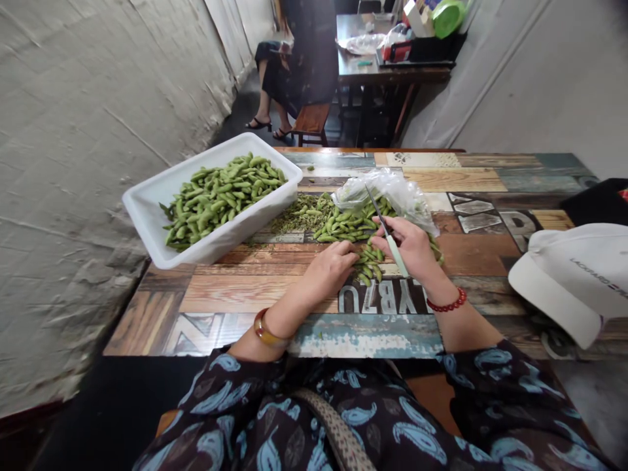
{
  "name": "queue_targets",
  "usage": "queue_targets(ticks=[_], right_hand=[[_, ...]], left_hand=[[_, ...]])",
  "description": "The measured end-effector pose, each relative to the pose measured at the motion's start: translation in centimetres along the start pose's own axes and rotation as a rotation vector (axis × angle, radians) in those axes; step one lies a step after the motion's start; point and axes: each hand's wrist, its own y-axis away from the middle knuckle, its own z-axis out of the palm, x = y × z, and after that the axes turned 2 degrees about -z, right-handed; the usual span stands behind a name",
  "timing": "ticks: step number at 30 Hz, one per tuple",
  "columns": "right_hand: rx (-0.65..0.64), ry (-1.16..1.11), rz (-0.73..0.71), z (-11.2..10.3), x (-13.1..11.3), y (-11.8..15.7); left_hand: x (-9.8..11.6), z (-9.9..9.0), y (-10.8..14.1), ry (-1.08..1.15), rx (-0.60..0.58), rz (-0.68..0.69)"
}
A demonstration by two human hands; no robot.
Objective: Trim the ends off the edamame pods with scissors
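Curling down at the near edge of the loose green pods (343, 226), the fingers of your left hand (336, 265) hide their tips, so I cannot tell whether they pinch one. Your right hand (412, 245) is closed round the pale handle of a bladed tool (396, 252), its narrow dark blade slanting up and away from you over the heap. The pods lie between and beyond your hands, with more piled in the white tub (265, 212).

Should your right wrist roll inward, the blade could nick your left fingers, since the hands work so close together. Its tip could also snag the plastic bag (392, 186) if you push forward. A knock might tip the tub, whose far-left end seems to reach past the table edge, and a careless sweep could mix trimmings (299, 216) back into the pods.

The pods are plump, curved and bumpy; the trimmings beside them are small and crumbly. The bag is thin, clear and crumpled, the tub smooth, rectangular and slope-sided. Under it all, the table (235, 291) wears a glossy patchwork of wood-grain and lettered panels, with a white curved-brim cap (554, 281) off to your right.
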Motion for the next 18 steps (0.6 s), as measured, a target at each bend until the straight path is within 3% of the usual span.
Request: queue_targets(ticks=[3,7,10,12,18], right_hand=[[0.016,0.005,0.006,0.0,0.1,0.0],[0.028,-0.002,0.003,-0.2,0.2,0.0],[0.02,-0.015,0.006,-0.2,0.2,0.1],[0.008,-0.019,0.008,-0.2,0.0,0.2],[-0.096,-0.017,-0.083,0.0,-0.8,0.3]], left_hand=[[-0.1,-0.1,-0.1,0.127,0.114,-0.046],[-0.4,-1.4,-0.2,0.602,0.287,-0.305],[-0.3,-2.5,-0.1,1.072,0.291,-0.501],[-0.1,-2.9,-0.1,1.26,0.269,-0.554],[0.2,-2.9,-0.1,1.354,0.208,-0.558]])
